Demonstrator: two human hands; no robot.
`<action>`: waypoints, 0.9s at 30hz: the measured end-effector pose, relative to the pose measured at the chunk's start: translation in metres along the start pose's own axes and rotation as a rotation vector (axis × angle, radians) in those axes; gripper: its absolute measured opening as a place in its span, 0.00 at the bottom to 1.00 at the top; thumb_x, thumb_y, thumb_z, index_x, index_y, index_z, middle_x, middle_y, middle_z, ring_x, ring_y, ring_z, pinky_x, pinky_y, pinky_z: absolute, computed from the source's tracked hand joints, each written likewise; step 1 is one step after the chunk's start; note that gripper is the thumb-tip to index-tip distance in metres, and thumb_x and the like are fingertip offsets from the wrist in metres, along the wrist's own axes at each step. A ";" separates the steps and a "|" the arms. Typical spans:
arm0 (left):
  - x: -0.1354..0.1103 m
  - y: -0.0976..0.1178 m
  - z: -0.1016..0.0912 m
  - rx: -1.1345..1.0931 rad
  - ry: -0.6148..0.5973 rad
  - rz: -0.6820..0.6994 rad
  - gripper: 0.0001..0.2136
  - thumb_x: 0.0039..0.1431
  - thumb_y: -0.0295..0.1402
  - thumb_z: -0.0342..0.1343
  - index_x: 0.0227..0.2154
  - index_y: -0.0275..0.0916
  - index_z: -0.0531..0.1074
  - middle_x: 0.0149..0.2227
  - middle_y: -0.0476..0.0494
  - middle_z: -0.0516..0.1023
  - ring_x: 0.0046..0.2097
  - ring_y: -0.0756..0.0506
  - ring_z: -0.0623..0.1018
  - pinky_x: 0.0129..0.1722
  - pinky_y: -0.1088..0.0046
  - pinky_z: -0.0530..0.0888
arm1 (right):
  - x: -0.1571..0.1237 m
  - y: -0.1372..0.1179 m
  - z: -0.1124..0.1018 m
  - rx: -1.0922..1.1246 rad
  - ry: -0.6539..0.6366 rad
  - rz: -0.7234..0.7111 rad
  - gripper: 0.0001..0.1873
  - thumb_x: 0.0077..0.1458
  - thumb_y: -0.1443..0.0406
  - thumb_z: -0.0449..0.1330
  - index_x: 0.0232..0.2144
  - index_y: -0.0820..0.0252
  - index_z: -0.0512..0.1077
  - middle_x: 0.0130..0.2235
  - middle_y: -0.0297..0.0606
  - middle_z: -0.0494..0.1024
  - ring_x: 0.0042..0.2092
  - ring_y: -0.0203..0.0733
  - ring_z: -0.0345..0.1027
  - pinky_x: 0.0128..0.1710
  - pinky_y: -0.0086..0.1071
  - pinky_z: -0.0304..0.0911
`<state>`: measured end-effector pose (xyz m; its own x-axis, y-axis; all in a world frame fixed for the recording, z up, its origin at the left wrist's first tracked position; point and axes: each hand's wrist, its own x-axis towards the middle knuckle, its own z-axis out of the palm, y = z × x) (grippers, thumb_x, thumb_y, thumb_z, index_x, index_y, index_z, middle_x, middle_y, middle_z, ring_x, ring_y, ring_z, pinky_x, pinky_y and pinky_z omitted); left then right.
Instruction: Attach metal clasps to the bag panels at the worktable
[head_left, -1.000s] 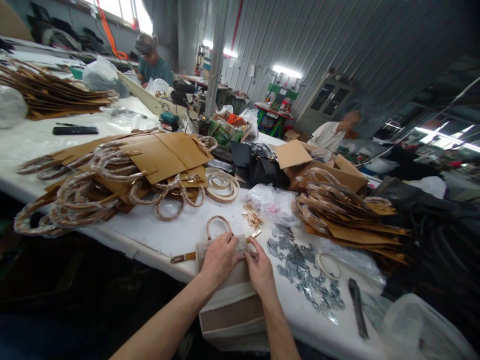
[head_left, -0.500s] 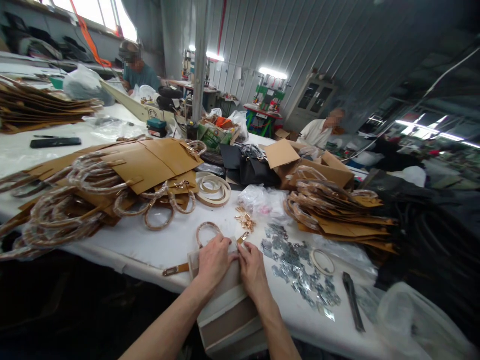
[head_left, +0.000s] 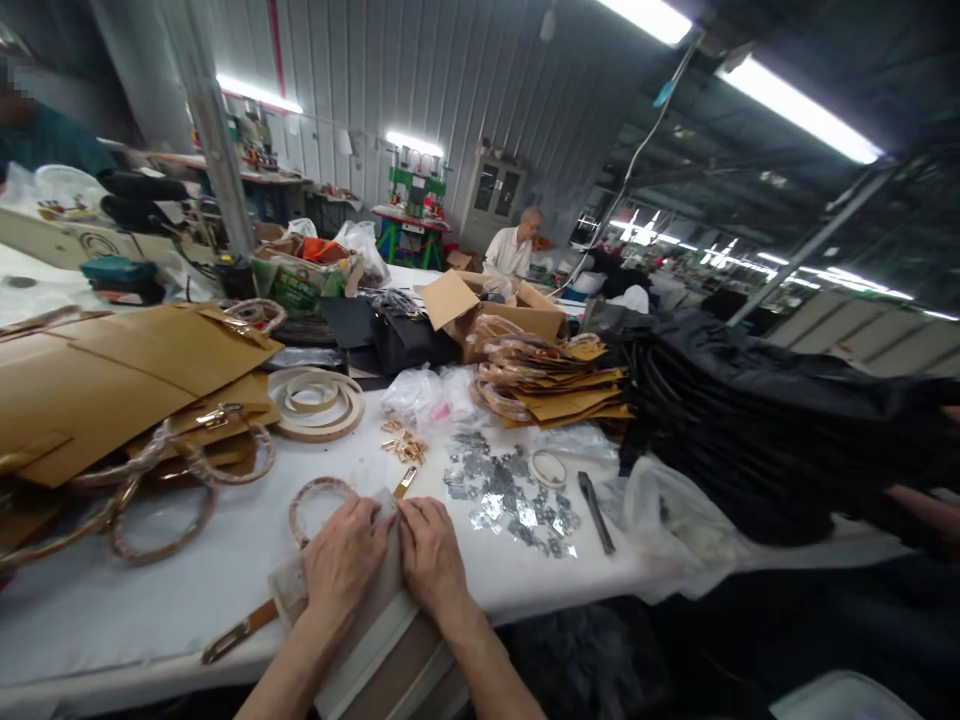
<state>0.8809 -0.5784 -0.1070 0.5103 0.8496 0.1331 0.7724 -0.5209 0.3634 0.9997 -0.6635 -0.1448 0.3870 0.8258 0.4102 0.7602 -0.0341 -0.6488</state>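
A beige handbag [head_left: 364, 640] lies tilted over the table's front edge. My left hand [head_left: 346, 552] presses on its upper part, fingers bent and thumb toward the middle. Close beside it, my right hand [head_left: 431, 550] pinches the bag's upper edge; the fingertips of both hands nearly meet. Exactly what lies under the fingertips is hidden. A tan strap [head_left: 259, 615] with a metal end sticks out on the left. Past my fingers shows a second strap end with a gold fitting [head_left: 405, 483]. A brown wrapped handle [head_left: 322, 484] curves beyond my left hand.
Silvery metal plates [head_left: 517, 500] lie scattered right of my hands, near a dark bar-shaped tool [head_left: 597, 512]. Small gold fittings [head_left: 405, 442] and a coiled strip [head_left: 319, 402] are farther back. Brown bag pieces [head_left: 135, 370] are stacked left. A person [head_left: 510, 250] sits beyond a cardboard box [head_left: 536, 315].
The view has swung to the right, so the table's things sit farther left. Both hands remain at the bag's upper edge, with the fingertips now closer together.
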 end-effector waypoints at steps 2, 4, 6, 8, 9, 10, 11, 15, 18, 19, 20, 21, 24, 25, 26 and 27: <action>0.002 0.000 -0.001 0.001 -0.021 -0.017 0.10 0.70 0.41 0.52 0.39 0.43 0.76 0.42 0.44 0.82 0.43 0.37 0.81 0.37 0.64 0.69 | 0.000 0.001 -0.002 0.057 0.023 0.023 0.18 0.67 0.67 0.54 0.57 0.53 0.74 0.52 0.43 0.77 0.54 0.51 0.69 0.59 0.48 0.68; 0.003 0.000 -0.003 0.001 -0.033 -0.031 0.10 0.69 0.41 0.53 0.38 0.43 0.76 0.41 0.44 0.82 0.42 0.37 0.82 0.36 0.64 0.68 | 0.001 0.004 -0.005 0.113 0.066 0.061 0.19 0.65 0.67 0.55 0.56 0.54 0.73 0.53 0.44 0.77 0.54 0.49 0.71 0.56 0.42 0.71; 0.004 0.001 -0.004 -0.006 -0.043 -0.050 0.10 0.69 0.41 0.53 0.37 0.43 0.76 0.41 0.45 0.82 0.42 0.38 0.82 0.35 0.65 0.67 | 0.005 0.013 -0.011 0.150 0.130 0.118 0.18 0.66 0.65 0.54 0.56 0.57 0.73 0.54 0.45 0.77 0.53 0.46 0.72 0.51 0.38 0.74; 0.004 0.002 -0.004 -0.019 -0.051 -0.069 0.10 0.68 0.41 0.54 0.36 0.43 0.77 0.41 0.46 0.82 0.42 0.38 0.82 0.33 0.66 0.66 | 0.014 0.027 -0.020 0.155 0.195 0.181 0.18 0.68 0.63 0.52 0.55 0.59 0.73 0.53 0.47 0.77 0.50 0.46 0.73 0.47 0.36 0.74; 0.004 0.002 -0.004 -0.026 -0.053 -0.077 0.10 0.68 0.42 0.55 0.35 0.43 0.77 0.41 0.46 0.83 0.42 0.38 0.82 0.33 0.67 0.65 | 0.020 0.036 -0.026 0.146 0.220 0.211 0.19 0.68 0.61 0.51 0.54 0.60 0.74 0.52 0.48 0.77 0.49 0.46 0.74 0.46 0.37 0.74; 0.005 0.003 -0.004 -0.033 -0.053 -0.085 0.10 0.68 0.42 0.55 0.35 0.44 0.77 0.41 0.46 0.83 0.42 0.39 0.82 0.32 0.67 0.65 | 0.027 0.045 -0.031 0.130 0.238 0.237 0.19 0.68 0.60 0.51 0.53 0.61 0.75 0.51 0.49 0.78 0.48 0.47 0.74 0.46 0.37 0.73; 0.005 0.003 -0.004 -0.041 -0.052 -0.091 0.10 0.68 0.41 0.56 0.35 0.44 0.77 0.40 0.46 0.83 0.42 0.39 0.82 0.32 0.67 0.65 | 0.034 0.054 -0.037 0.109 0.244 0.258 0.20 0.68 0.58 0.51 0.52 0.62 0.76 0.50 0.49 0.78 0.47 0.47 0.74 0.46 0.38 0.72; 0.005 0.001 -0.005 -0.071 -0.048 -0.078 0.08 0.68 0.40 0.58 0.37 0.43 0.77 0.42 0.46 0.82 0.43 0.40 0.82 0.35 0.67 0.67 | 0.059 0.081 -0.048 0.013 0.147 0.292 0.18 0.62 0.54 0.57 0.39 0.59 0.82 0.40 0.45 0.81 0.42 0.49 0.74 0.48 0.40 0.68; 0.001 -0.003 -0.007 -0.078 -0.058 -0.038 0.08 0.67 0.39 0.60 0.42 0.42 0.75 0.44 0.46 0.81 0.45 0.40 0.81 0.38 0.67 0.70 | 0.064 0.086 -0.046 -0.040 0.062 0.310 0.13 0.54 0.54 0.64 0.33 0.56 0.82 0.36 0.43 0.81 0.39 0.50 0.73 0.46 0.40 0.66; -0.001 -0.004 -0.008 -0.076 -0.063 -0.026 0.09 0.66 0.40 0.61 0.44 0.42 0.74 0.45 0.46 0.80 0.47 0.41 0.81 0.40 0.67 0.71 | 0.064 0.087 -0.045 -0.050 0.047 0.319 0.13 0.53 0.54 0.65 0.33 0.56 0.81 0.36 0.43 0.80 0.39 0.50 0.73 0.46 0.40 0.65; -0.003 -0.006 -0.008 -0.072 -0.072 -0.018 0.12 0.65 0.41 0.63 0.46 0.42 0.73 0.47 0.46 0.79 0.48 0.41 0.80 0.41 0.68 0.72 | 0.063 0.087 -0.043 -0.054 0.035 0.330 0.13 0.52 0.54 0.64 0.33 0.56 0.81 0.36 0.43 0.80 0.40 0.51 0.72 0.46 0.41 0.64; -0.004 -0.007 -0.008 -0.068 -0.077 -0.016 0.15 0.63 0.42 0.65 0.48 0.42 0.72 0.49 0.45 0.78 0.49 0.41 0.80 0.43 0.68 0.73 | 0.062 0.088 -0.041 -0.053 0.019 0.339 0.14 0.52 0.54 0.63 0.33 0.56 0.81 0.36 0.43 0.81 0.40 0.51 0.72 0.46 0.41 0.63; -0.006 -0.011 -0.006 -0.062 -0.090 -0.034 0.24 0.58 0.46 0.69 0.52 0.43 0.71 0.53 0.45 0.74 0.49 0.41 0.80 0.44 0.68 0.75 | 0.062 0.094 -0.038 -0.040 -0.014 0.380 0.17 0.51 0.51 0.62 0.34 0.56 0.80 0.36 0.44 0.81 0.40 0.52 0.72 0.44 0.42 0.62; -0.006 -0.012 -0.006 -0.066 -0.094 -0.041 0.24 0.57 0.46 0.69 0.52 0.43 0.71 0.53 0.45 0.74 0.49 0.41 0.80 0.44 0.68 0.75 | 0.063 0.096 -0.038 -0.036 -0.019 0.398 0.18 0.50 0.50 0.62 0.34 0.56 0.80 0.36 0.43 0.81 0.39 0.52 0.72 0.43 0.42 0.62; -0.006 -0.012 -0.005 -0.072 -0.095 -0.047 0.24 0.56 0.46 0.70 0.51 0.43 0.71 0.53 0.45 0.73 0.49 0.41 0.80 0.44 0.67 0.75 | 0.063 0.098 -0.039 -0.032 -0.021 0.413 0.18 0.49 0.50 0.62 0.33 0.56 0.80 0.35 0.43 0.81 0.38 0.52 0.72 0.42 0.42 0.62; -0.006 -0.012 -0.005 -0.080 -0.096 -0.051 0.24 0.56 0.46 0.70 0.51 0.42 0.72 0.53 0.44 0.73 0.49 0.40 0.80 0.44 0.67 0.76 | 0.064 0.100 -0.040 -0.025 -0.020 0.426 0.18 0.47 0.50 0.63 0.32 0.56 0.80 0.34 0.43 0.81 0.37 0.52 0.72 0.41 0.42 0.62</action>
<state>0.8664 -0.5770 -0.1072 0.5076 0.8612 0.0255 0.7676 -0.4654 0.4407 1.1214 -0.6370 -0.1574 0.6592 0.7457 0.0967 0.5474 -0.3878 -0.7416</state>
